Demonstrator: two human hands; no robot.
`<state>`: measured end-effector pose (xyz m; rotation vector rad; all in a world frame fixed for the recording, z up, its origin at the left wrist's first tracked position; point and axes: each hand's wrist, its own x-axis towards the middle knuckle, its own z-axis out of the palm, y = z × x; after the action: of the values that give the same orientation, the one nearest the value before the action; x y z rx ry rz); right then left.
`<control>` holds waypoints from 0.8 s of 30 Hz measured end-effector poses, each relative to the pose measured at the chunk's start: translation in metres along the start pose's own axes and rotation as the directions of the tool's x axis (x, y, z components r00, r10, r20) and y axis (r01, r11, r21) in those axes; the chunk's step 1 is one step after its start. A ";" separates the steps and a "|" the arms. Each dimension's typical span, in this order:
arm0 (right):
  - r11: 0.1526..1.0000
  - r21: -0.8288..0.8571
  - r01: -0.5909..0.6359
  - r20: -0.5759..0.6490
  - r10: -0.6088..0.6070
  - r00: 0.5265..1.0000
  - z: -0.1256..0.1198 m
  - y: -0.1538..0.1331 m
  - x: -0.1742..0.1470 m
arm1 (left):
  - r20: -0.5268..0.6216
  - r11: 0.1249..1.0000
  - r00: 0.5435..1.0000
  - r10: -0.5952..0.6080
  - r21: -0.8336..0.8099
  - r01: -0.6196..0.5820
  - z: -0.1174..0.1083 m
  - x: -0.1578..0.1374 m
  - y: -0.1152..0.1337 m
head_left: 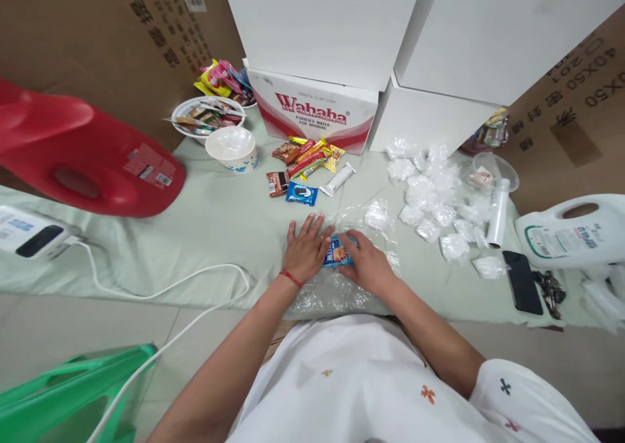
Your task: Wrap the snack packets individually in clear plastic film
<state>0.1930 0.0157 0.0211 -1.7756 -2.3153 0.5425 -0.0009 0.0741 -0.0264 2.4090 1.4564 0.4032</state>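
A small blue snack packet lies on a sheet of clear plastic film spread on the table. My left hand rests flat on the film with its fingers spread, its thumb side touching the packet's left end. With fingers and thumb, my right hand grips the packet's right end. Just behind the film are a dark blue packet, a white wrapped bar, a brown packet and a heap of colourful wrapped snacks. A crumpled clear plastic bundle sits at the film's back right.
Several plastic-wrapped bundles and a film roll lie right, near a phone, keys and white jug. Left are a paper bowl, red jug and white cable. Boxes stand behind.
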 end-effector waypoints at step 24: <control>0.985 -0.134 0.112 0.229 -0.079 0.970 -0.028 0.039 -0.005 | -0.028 1.000 1.000 0.000 0.027 0.001 0.006 -0.001 -0.002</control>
<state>0.2387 0.0248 0.0324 -1.7311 -2.6413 0.5979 -0.0006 0.0734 -0.0328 2.4333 1.4829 0.4219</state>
